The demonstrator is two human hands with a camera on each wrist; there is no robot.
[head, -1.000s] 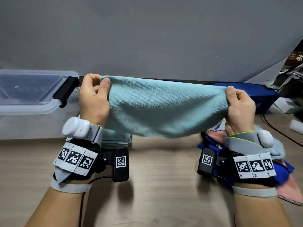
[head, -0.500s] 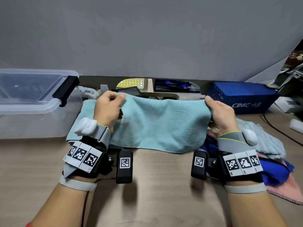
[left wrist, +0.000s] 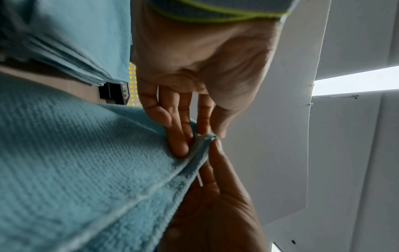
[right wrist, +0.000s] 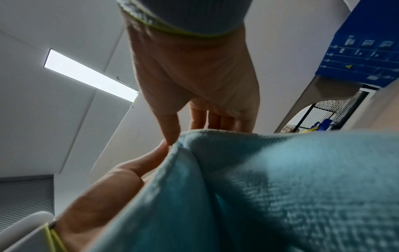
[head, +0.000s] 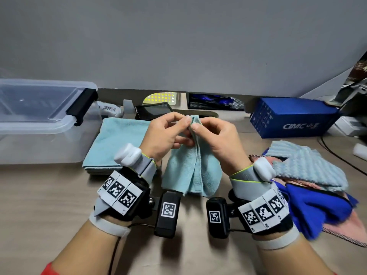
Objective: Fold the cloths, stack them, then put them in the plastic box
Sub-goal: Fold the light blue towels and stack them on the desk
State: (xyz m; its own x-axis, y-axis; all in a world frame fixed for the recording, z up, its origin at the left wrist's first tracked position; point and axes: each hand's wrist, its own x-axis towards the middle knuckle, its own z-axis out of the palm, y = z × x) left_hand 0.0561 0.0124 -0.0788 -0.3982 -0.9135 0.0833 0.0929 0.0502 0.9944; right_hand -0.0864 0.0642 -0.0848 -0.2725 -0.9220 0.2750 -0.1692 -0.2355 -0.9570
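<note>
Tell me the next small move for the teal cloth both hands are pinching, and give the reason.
Probably lower the cloth flat onto the table and smooth the fold. The left hand and right hand pinch its top corners together, so it hangs doubled with its lower edge near the table, not yet laid down. The folded stack beside the box is likely where it goes after that.

A wooden tabletop (head: pixel 59 205) is shown bearing a clear plastic box (head: pixel 35 124) at far left, with 1 stack of folded light-blue cloths (head: pixel 111 145) just beside it. A blue carton (head: pixel 294 120) is set at the rear right. A heap of unfolded cloths (head: pixel 309 187) is spread along the right edge.
</note>
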